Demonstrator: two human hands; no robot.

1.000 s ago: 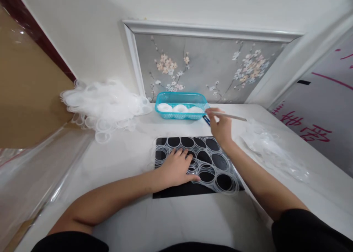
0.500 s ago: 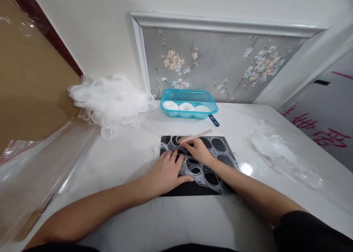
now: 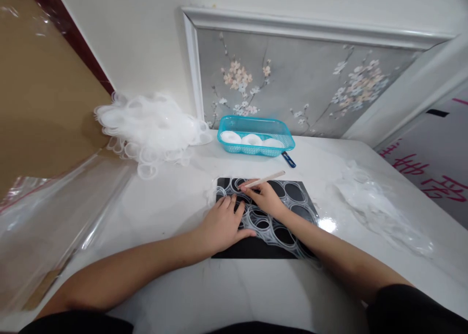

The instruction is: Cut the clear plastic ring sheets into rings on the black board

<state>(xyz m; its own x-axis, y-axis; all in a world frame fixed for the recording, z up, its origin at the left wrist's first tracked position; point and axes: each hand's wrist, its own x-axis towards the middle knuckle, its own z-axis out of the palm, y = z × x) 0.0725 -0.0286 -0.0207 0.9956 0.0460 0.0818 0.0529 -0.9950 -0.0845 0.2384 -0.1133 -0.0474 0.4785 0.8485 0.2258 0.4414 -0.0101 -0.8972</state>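
A black rectangular sheet (image 3: 252, 250) lies on the white table, covered over most of its area by a translucent white film (image 3: 268, 235) full of round openings. My right hand (image 3: 265, 197) pinches a slim, pale, pen-like tool (image 3: 268, 177). Its lower end meets the film near the sheet's upper left, and the tip is too small to make out. Spread out just below and to the left, my left hand (image 3: 223, 226) rests its fingers on the film, thumb pointing right.
Behind the sheet stands a blue plastic basket (image 3: 256, 151) with white rolls inside. A blue-handled tool (image 3: 288, 159) lies beside it. Piled at the back left are translucent white rings (image 3: 153, 127). Crumpled clear film (image 3: 380, 207) lies on the right, and plastic-wrapped cardboard (image 3: 44, 105) at the left.
The whole view has shifted slightly, with the objects sitting a little further right. Both hands keep nearly the same places on the film, and the pen-like tool stays in my right hand.
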